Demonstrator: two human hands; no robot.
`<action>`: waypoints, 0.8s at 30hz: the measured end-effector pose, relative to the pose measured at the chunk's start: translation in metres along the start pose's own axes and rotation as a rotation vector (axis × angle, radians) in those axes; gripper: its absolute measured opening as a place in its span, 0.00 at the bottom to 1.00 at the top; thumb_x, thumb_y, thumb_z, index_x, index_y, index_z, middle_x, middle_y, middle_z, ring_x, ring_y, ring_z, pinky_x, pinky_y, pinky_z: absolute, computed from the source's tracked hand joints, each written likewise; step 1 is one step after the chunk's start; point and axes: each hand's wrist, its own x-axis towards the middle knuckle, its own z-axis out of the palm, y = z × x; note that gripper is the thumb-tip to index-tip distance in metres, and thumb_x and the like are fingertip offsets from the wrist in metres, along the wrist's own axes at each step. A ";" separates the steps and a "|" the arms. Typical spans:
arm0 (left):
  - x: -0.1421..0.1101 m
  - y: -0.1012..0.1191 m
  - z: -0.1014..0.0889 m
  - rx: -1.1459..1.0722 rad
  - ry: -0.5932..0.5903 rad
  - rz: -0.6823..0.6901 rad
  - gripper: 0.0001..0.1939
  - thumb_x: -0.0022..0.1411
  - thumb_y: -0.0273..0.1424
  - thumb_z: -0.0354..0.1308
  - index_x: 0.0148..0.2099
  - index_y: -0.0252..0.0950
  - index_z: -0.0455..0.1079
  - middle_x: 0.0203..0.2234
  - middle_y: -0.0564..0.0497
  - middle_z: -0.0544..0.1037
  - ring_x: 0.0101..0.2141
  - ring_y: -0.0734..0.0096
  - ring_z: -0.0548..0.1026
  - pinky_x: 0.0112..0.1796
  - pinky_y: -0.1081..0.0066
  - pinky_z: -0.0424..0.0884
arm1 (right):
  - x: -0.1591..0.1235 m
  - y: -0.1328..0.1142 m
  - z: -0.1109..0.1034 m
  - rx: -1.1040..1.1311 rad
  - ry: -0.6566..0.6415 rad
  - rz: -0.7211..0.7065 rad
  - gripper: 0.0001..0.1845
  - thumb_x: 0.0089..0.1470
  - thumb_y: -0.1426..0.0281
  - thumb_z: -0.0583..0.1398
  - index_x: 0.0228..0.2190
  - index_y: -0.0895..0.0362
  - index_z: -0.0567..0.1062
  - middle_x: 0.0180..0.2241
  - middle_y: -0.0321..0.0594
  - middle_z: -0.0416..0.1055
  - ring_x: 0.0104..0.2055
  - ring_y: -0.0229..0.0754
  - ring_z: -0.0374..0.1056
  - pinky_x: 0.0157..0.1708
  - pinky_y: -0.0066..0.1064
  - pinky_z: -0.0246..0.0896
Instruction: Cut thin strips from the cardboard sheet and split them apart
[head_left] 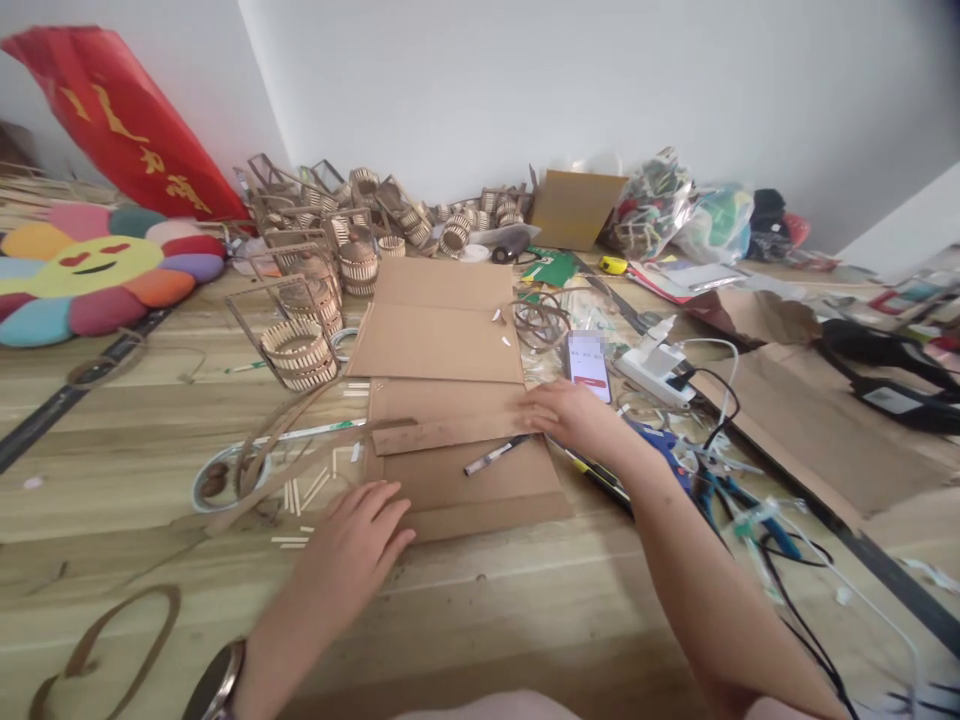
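Note:
A flattened cardboard sheet (pixel 442 340) lies on the wooden floor in front of me. My left hand (pixel 352 545) rests flat and open at its near left corner, fingers spread, beside several short bamboo sticks (pixel 300 495). My right hand (pixel 574 415) lies flat on the cardboard's right edge, fingertips touching the end of a long wooden strip (pixel 442 433) that runs across the sheet. A marker pen (pixel 495 455) lies on the cardboard just below that strip.
Woven bamboo baskets and frames (pixel 330 250) pile up at the back left. A phone (pixel 587 362), a power strip (pixel 652 372), blue-handled pliers (pixel 720 490) and cables sit to the right. A flower cushion (pixel 90 270) lies far left, a tape roll (pixel 221 478) near left.

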 end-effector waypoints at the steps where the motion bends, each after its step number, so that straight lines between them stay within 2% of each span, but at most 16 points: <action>1: 0.003 0.003 -0.002 -0.012 -0.028 0.008 0.13 0.70 0.33 0.51 0.49 0.36 0.75 0.49 0.43 0.78 0.48 0.54 0.75 0.49 0.52 0.72 | -0.006 -0.009 0.006 0.001 -0.022 -0.034 0.10 0.57 0.70 0.60 0.41 0.51 0.79 0.40 0.41 0.77 0.44 0.46 0.71 0.45 0.37 0.63; 5: 0.025 0.013 -0.008 -0.043 -0.126 0.036 0.09 0.66 0.29 0.57 0.48 0.36 0.75 0.48 0.44 0.78 0.47 0.55 0.75 0.48 0.54 0.72 | -0.020 -0.030 0.025 -0.034 -0.042 -0.076 0.13 0.56 0.75 0.60 0.42 0.51 0.79 0.42 0.44 0.73 0.44 0.46 0.67 0.42 0.36 0.60; 9: 0.057 0.007 -0.006 -0.015 -0.165 0.004 0.08 0.66 0.28 0.57 0.45 0.34 0.75 0.47 0.43 0.78 0.48 0.54 0.74 0.50 0.55 0.70 | -0.021 -0.041 0.040 -0.047 -0.006 -0.100 0.08 0.56 0.75 0.60 0.33 0.53 0.79 0.36 0.44 0.70 0.40 0.45 0.66 0.39 0.34 0.58; 11: 0.073 0.000 -0.003 -0.007 -0.163 -0.022 0.08 0.66 0.27 0.57 0.47 0.33 0.73 0.48 0.42 0.77 0.49 0.54 0.73 0.51 0.56 0.69 | -0.023 -0.047 0.040 -0.025 0.026 -0.130 0.07 0.56 0.74 0.60 0.32 0.53 0.78 0.34 0.42 0.70 0.37 0.43 0.66 0.38 0.33 0.58; 14: 0.093 -0.012 0.002 -0.005 -0.176 -0.022 0.09 0.64 0.25 0.59 0.47 0.32 0.72 0.47 0.41 0.76 0.49 0.55 0.72 0.50 0.58 0.68 | -0.034 -0.057 0.029 0.041 0.094 -0.163 0.06 0.57 0.72 0.59 0.35 0.53 0.76 0.30 0.38 0.71 0.33 0.40 0.66 0.36 0.31 0.59; 16: 0.102 -0.017 0.005 -0.005 -0.191 -0.020 0.08 0.63 0.26 0.59 0.46 0.32 0.72 0.45 0.41 0.76 0.48 0.54 0.72 0.49 0.57 0.69 | -0.047 -0.059 0.021 0.078 0.171 -0.115 0.06 0.57 0.70 0.57 0.37 0.53 0.74 0.28 0.36 0.71 0.30 0.39 0.67 0.34 0.30 0.60; 20: 0.110 -0.025 0.008 -0.020 -0.210 -0.052 0.07 0.64 0.25 0.55 0.43 0.31 0.73 0.41 0.41 0.76 0.44 0.54 0.74 0.46 0.58 0.70 | -0.076 -0.044 0.016 0.076 0.348 0.120 0.06 0.61 0.70 0.53 0.36 0.53 0.70 0.31 0.39 0.75 0.31 0.40 0.70 0.32 0.30 0.60; 24: 0.110 -0.029 0.010 -0.071 -0.194 -0.092 0.12 0.66 0.23 0.48 0.43 0.31 0.73 0.39 0.43 0.74 0.40 0.61 0.76 0.44 0.62 0.71 | -0.099 -0.023 0.027 0.030 0.378 0.268 0.07 0.62 0.68 0.51 0.38 0.54 0.69 0.31 0.41 0.77 0.31 0.44 0.72 0.32 0.33 0.60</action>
